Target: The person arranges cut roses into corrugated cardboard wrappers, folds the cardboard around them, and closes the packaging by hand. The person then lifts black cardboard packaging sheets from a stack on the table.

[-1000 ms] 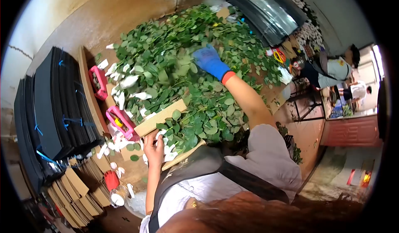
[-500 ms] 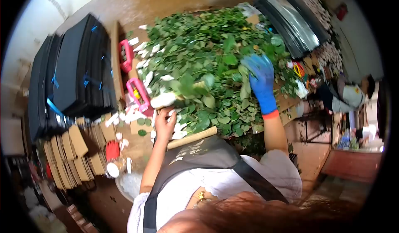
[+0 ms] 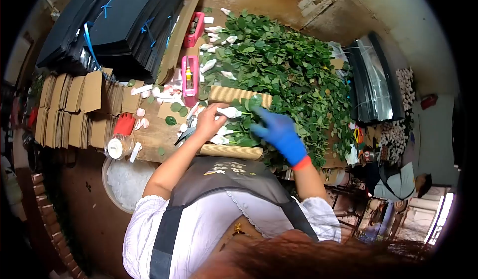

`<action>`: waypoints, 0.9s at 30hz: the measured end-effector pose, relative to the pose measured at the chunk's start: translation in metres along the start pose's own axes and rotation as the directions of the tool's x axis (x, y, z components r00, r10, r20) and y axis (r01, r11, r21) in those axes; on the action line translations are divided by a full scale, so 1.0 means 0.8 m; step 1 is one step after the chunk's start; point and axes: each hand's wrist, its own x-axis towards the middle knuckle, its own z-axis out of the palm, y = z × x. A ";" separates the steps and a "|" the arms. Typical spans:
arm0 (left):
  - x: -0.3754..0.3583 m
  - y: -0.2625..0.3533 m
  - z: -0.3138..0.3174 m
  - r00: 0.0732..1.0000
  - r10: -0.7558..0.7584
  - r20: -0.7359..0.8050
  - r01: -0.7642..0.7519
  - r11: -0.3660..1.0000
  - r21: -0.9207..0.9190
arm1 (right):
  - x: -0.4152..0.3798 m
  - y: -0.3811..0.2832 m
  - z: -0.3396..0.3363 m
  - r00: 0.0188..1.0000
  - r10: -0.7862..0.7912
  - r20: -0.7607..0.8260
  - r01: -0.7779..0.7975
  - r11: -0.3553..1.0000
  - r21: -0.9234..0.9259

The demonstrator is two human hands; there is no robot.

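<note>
Head view, single moment. Left hand [image 3: 209, 122], bare, fingers curled together around the wrapped white bud [image 3: 230, 112] of a rose stem; the bud pokes out to the right of the fingers, over the corrugated cardboard sheet [image 3: 239, 96]. Right hand [image 3: 277, 131], in a blue glove with a red cuff, lies on the leafy stems [image 3: 247, 129] just beside the left hand; fingers spread and partly bent, pressing on the leaves. Whether it clasps a stem or only rests on it cannot be told: leaves cover the fingertips.

The stems in hand lie between two edges of the cardboard, one above the hands and a rolled edge [image 3: 231, 151] below them, at the near side of the wooden table [image 3: 149, 139]. More white-wrapped buds lie under and beside the left hand.

Containers: a pink tray [image 3: 189, 80] stands just left of the cardboard, holding small items, one yellow; contents otherwise too small to tell. A second pink tray [image 3: 194, 29] lies farther up. A small jar with a white lid [image 3: 117, 148] sits at the table edge, next to a red object [image 3: 124, 124].

A large heap of green foliage [image 3: 294, 75] covers the table beyond the hands. Flat cardboard pieces [image 3: 74, 110] and black sheet bundles [image 3: 124, 20] are stacked to the left.
</note>
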 end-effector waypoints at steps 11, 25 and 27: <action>0.003 -0.003 -0.012 0.989 -0.137 0.048 0.134 0.989 0.066 | 0.075 0.031 0.111 0.997 0.063 0.046 -0.051 0.974 -0.221; -0.014 0.013 -0.027 0.975 -0.118 -0.187 0.121 0.993 0.001 | 0.073 0.040 0.131 0.996 0.085 0.013 -0.083 0.987 -0.134; -0.022 0.027 -0.035 0.955 -0.218 -0.203 0.201 0.975 -0.100 | 0.073 0.033 0.130 0.996 0.083 0.014 -0.080 0.990 -0.119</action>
